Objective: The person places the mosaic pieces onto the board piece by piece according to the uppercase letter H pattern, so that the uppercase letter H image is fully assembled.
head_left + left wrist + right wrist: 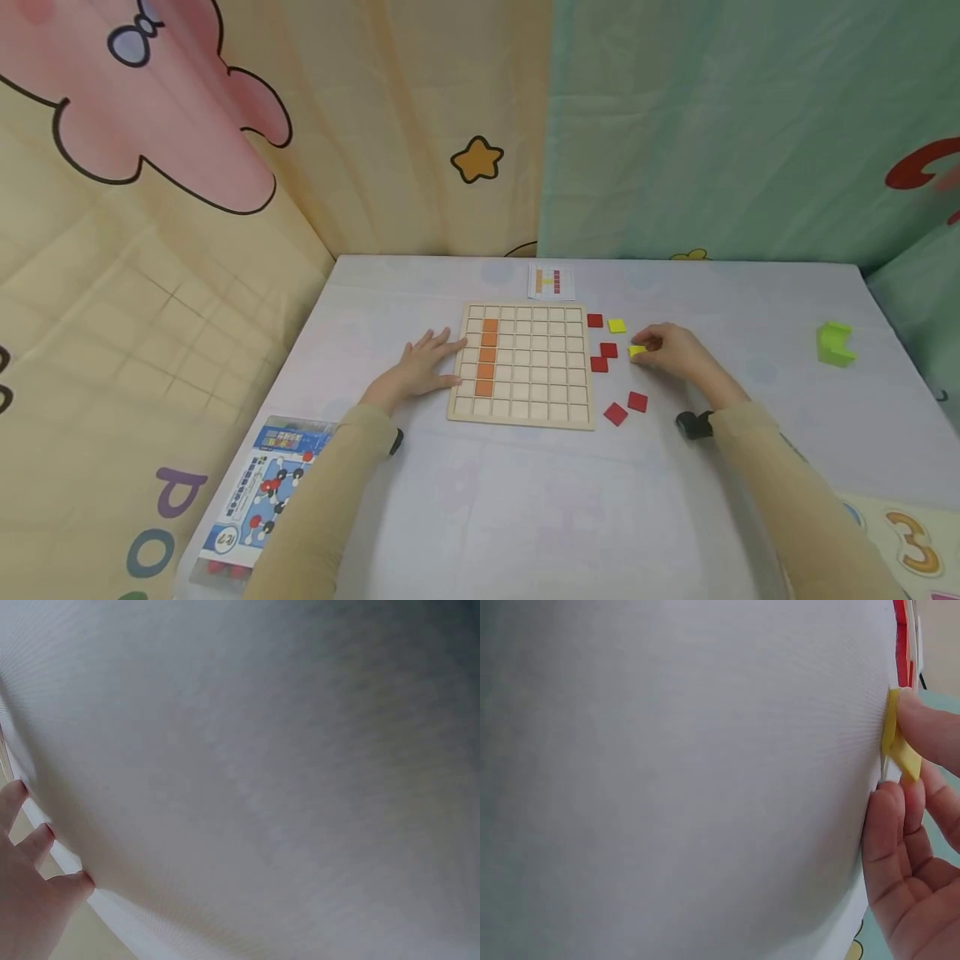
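The left hand (420,367) is spread out with nothing in its grip, its fingers touching the left edge of the wooden board (537,367). The right hand (670,353) pinches a yellow tile (637,351), right of the board, near a red tile (608,350). A soft pinch and a still board should work best

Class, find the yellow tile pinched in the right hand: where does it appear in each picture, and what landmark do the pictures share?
Head: right of centre, at the fingertips of the right hand; the yellow tile is partly covered.
Left wrist: not in this picture.
Right wrist: near the right edge, above mid-height, by the thumb; the yellow tile again.
Shared landmark: the white table, in all three.
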A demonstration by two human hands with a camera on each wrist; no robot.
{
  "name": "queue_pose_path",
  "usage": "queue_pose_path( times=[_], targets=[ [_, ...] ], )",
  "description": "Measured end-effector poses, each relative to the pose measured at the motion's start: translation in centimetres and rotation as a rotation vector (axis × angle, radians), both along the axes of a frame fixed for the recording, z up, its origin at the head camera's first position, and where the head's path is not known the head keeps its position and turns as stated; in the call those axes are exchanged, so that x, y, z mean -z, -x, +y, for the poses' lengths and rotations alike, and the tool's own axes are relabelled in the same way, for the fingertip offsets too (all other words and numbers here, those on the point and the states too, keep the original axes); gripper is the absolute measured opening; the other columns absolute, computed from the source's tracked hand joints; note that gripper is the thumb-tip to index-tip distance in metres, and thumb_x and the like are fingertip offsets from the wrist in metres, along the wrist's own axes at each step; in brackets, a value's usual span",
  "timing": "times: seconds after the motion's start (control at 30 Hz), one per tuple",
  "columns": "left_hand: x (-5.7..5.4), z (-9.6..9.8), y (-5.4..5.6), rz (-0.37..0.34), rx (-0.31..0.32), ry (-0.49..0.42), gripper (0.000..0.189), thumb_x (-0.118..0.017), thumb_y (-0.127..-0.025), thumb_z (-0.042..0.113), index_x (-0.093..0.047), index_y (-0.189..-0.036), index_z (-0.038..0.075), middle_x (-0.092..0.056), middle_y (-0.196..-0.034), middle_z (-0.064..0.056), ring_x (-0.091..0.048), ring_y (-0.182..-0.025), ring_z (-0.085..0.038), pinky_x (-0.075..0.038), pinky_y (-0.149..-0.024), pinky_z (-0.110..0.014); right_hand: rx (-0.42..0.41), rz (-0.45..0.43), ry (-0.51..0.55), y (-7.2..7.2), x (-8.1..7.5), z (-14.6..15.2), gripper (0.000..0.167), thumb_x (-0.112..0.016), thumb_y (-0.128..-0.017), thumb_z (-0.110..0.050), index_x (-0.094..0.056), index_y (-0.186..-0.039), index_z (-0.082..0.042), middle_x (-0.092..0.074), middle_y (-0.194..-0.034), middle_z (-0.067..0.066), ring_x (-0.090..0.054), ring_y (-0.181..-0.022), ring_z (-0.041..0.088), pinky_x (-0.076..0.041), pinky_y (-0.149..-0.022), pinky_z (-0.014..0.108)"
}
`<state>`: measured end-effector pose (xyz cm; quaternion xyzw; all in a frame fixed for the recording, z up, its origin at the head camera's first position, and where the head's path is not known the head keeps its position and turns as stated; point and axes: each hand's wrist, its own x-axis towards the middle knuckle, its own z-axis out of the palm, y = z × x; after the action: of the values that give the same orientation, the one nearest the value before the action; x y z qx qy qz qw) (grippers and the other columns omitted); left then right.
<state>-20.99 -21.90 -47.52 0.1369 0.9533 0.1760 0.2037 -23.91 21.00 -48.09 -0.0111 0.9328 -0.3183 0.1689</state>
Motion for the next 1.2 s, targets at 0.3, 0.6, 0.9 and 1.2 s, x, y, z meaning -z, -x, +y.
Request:
queue_pose_path(
  times=[0.3, 0.6, 0.9, 1.2],
  targets=[
    [-0.3, 0.1, 0.0, -0.009, -0.008, -0.005, 0.077, -0.064, -0.093, 0.045, -0.025, -0.157, 0.028, -0.006, -0.167, -0.009, 0.004, -0.154, -0.036, 0.002, -0.119, -0.064, 0.034, -0.026, 0.053, -0.5, -0.2, 0.6, 0.032, -0.069, -0.092, -0.023, -0.063, -0.114, -0.001, -0.063, -0.101, 0.015, -0.056, -0.093, 0.026, -0.05, -0.074, 0.024],
    [-0.3, 0.0, 0.0, -0.01, -0.001, -0.002, 0.077, -0.064, -0.093, 0.045, -0.026, -0.157, 0.027, -0.006, -0.167, -0.009, 0.004, -0.153, -0.037, 0.002, -0.119, -0.065, -0.004, 0.016, 0.164, 0.3, -1.8, -2.6, 0.033, -0.066, -0.093, -0.026, -0.062, -0.114, -0.002, -0.064, -0.108, 0.017, -0.059, -0.095, 0.027, -0.053, -0.084, 0.031],
    [-0.1, 0.0, -0.1, -0.004, 0.002, -0.019, 0.077, -0.065, -0.093, 0.043, -0.027, -0.157, 0.026, -0.007, -0.167, -0.011, 0.003, -0.153, -0.039, 0.001, -0.118, -0.067, -0.052, 0.036, 0.304, 1.5, -2.5, -9.4, 0.026, -0.073, -0.089, -0.022, -0.067, -0.107, -0.004, -0.07, -0.098, 0.011, -0.066, -0.085, 0.02, -0.056, -0.078, 0.028],
    [-0.3, 0.1, -0.1, -0.003, -0.001, -0.026, 0.077, -0.066, -0.092, 0.042, -0.027, -0.157, 0.026, -0.008, -0.167, -0.011, 0.003, -0.153, -0.039, 0.001, -0.118, -0.066, -0.084, -0.019, 0.362, 1.3, -1.4, -14.9, 0.023, -0.073, -0.089, -0.026, -0.072, -0.107, -0.012, -0.071, -0.101, 0.006, -0.062, -0.092, 0.02, -0.049, -0.085, 0.029]
  ],
)
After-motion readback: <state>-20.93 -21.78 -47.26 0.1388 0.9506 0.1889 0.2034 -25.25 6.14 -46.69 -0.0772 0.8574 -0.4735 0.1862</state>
